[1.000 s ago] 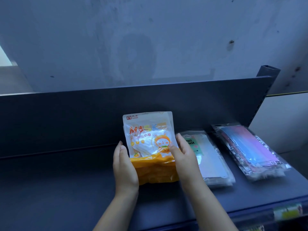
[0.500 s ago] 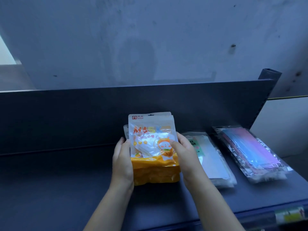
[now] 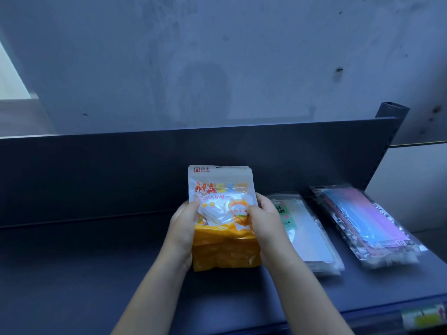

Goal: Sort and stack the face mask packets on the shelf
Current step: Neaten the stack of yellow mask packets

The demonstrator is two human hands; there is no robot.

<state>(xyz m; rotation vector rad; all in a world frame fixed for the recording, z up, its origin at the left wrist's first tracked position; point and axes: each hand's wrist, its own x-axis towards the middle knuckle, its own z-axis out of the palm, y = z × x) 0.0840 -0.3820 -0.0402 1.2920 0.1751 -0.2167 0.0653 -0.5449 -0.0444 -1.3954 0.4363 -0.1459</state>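
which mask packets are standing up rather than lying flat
The orange-and-white MASK packets, held upright on the shelf between the left hand and right hand. The green-label packets and the pink-blue packets lie flat to their right.

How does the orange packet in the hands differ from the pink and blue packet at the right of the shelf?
The orange packet stands upright, held by the left hand and right hand; the pink and blue packet lies flat, untouched. The orange packet has a printed front with a cartoon; the pink and blue packet is clear, showing coloured masks. Both rest on the shelf.
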